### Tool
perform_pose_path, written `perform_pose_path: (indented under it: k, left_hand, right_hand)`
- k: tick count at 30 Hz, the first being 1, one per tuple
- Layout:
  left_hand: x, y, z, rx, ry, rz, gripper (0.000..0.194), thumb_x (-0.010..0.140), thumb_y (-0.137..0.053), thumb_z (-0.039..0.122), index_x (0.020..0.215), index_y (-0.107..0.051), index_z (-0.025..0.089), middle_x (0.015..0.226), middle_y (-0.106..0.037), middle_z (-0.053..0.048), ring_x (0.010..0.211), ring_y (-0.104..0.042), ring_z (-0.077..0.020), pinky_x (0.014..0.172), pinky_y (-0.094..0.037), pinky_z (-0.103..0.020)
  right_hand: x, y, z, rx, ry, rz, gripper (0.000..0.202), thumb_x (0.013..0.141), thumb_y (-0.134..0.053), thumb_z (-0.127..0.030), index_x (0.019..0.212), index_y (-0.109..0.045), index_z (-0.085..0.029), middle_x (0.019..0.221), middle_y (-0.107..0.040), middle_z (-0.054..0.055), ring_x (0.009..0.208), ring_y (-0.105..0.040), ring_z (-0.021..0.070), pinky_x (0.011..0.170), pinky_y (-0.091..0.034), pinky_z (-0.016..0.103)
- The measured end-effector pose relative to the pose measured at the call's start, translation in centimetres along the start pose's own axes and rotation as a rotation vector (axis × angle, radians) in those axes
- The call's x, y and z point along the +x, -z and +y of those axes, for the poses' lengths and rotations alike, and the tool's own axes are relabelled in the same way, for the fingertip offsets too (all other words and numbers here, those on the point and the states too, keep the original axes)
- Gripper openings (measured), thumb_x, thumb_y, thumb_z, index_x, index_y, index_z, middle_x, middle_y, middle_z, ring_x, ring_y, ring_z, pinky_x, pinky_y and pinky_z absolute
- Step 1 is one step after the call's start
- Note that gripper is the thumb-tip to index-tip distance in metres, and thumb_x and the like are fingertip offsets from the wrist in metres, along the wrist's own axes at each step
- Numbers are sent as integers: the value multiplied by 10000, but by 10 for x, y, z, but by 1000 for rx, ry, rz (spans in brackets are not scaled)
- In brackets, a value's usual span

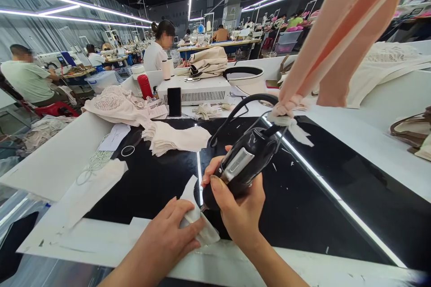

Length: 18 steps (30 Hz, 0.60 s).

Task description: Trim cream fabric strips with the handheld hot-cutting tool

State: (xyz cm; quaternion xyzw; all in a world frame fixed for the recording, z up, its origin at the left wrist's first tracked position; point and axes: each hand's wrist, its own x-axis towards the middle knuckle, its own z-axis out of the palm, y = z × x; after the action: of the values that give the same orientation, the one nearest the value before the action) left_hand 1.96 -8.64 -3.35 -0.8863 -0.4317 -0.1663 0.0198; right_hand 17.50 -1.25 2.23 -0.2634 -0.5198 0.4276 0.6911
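Observation:
My right hand (240, 208) is wrapped round a black corded handheld power tool (239, 161) with a silver plate on its side. The tool tilts down to the left, and its narrow metal tip meets a small white fabric piece (209, 234) near the front edge of the black work surface (286, 215). On that fabric my left hand (175, 228) presses with bent fingers, thumb and forefinger gripping it beside the tip. Part of the piece is hidden under the hand. Further back lies a fanned stack of cream fabric pieces (178, 136).
Peach fabric strips (336, 45) hang at the right, knotted near the tool's black cable (232, 114). A phone (174, 102) leans on a white vented box (198, 92) beside a red bottle (144, 86). Lace garments (114, 101) lie at the left. Other people sit at sewing machines behind.

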Motion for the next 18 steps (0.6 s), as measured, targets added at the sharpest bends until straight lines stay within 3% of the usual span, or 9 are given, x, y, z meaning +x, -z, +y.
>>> perform_pose_path:
  k: [7,11,15,18]
  left_hand:
    - [0,-3,2,-18,26,8,393,947,-719,295,1314,-604,213,1266,-605,-152,1158,-656,-304,1052,-542,-585]
    - [0,-1,5,-37,38,17,411,934,-734,309,1304,-594,197,1260,-611,-157,1129,-659,-314,974,-604,-528]
    - [5,11,-1,-85,65,9,204,1029,-533,184,1219,-602,157,1176,-650,-119,1092,-667,-244,1051,-564,-475]
    - [16,18,-17,-88,35,24,227,1032,-427,94,1148,-614,149,1166,-665,-106,1139,-650,-216,1144,-483,-476]
  right_hand:
    - [2,-4,4,-12,-2,-15,298,823,-731,-189,1047,-554,-272,803,-664,-47,605,-633,126,570,-566,269]
    - [1,-3,5,-50,-5,-4,286,841,-723,-206,1066,-558,-269,815,-669,-39,623,-639,132,580,-570,275]
    - [1,-4,4,-13,3,-1,296,821,-730,-183,1046,-559,-271,805,-673,-51,601,-642,119,587,-580,268]
    - [2,-4,4,-2,2,-3,310,807,-737,-171,1040,-555,-266,790,-672,-54,586,-643,113,595,-585,266]
